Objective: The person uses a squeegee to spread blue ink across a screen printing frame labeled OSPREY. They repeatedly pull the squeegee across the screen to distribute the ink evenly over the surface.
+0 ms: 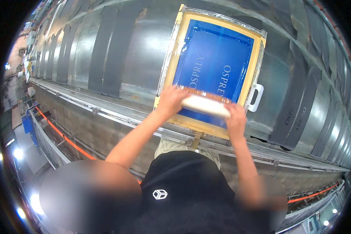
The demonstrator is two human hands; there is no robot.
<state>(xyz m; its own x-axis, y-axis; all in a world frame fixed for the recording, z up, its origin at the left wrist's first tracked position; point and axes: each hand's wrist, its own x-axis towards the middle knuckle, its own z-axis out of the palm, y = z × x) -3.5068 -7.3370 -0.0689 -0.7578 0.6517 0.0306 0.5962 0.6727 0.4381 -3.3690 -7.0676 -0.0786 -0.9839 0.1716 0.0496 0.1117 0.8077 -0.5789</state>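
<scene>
A screen-printing frame [256, 58] with a yellow border and a blue mesh [212, 50] lies on the long metal table before me. Pale lettering shows in two lines on the mesh. Across the near part of the mesh sits a squeegee [206, 105], its body cream and slightly blurred, with a brown strip along its far edge. My left hand [171, 102] is closed round its left end. At the other end, my right hand [235, 120] grips it. Both hands hide the squeegee's ends.
Dark grey fabric pieces [101, 50] lie in rows along the metal table [138, 58], on both sides of the frame. A white handle [255, 97] sticks out from the frame's right side. A metal rail [93, 110] runs along the near table edge. Behind me stretches an orange line [66, 137].
</scene>
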